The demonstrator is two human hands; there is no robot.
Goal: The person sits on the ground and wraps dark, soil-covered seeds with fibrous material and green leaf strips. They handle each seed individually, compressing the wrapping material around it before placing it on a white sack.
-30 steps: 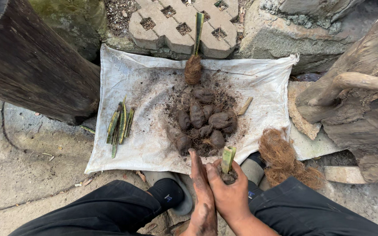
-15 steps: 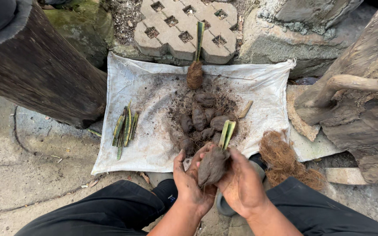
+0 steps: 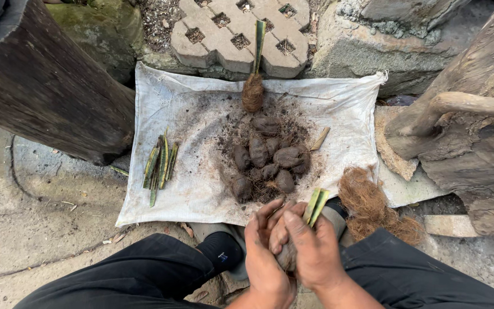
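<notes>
White cloth [image 3: 201,194] on the ground, cut green leaves [image 3: 159,166] on its left part, paver [image 3: 224,43] beyond it, fibre clump [image 3: 367,206] right of it, log [image 3: 41,86] to its left

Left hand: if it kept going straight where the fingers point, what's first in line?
Probably the soil clumps piled on the white cloth; the left hand points up-frame toward them. Height above the cloth is unclear.

Both hands, the left hand [image 3: 265,260] and the right hand [image 3: 311,252], cover most of the brown soil-coated lump with cut green leaf stubs [image 3: 316,205], so its shape cannot be told. Beside the white cloth sack [image 3: 172,97], the dark wooden trunk [image 3: 35,86] runs off the left edge, the pale gnarled root [image 3: 464,131] off the right
</notes>
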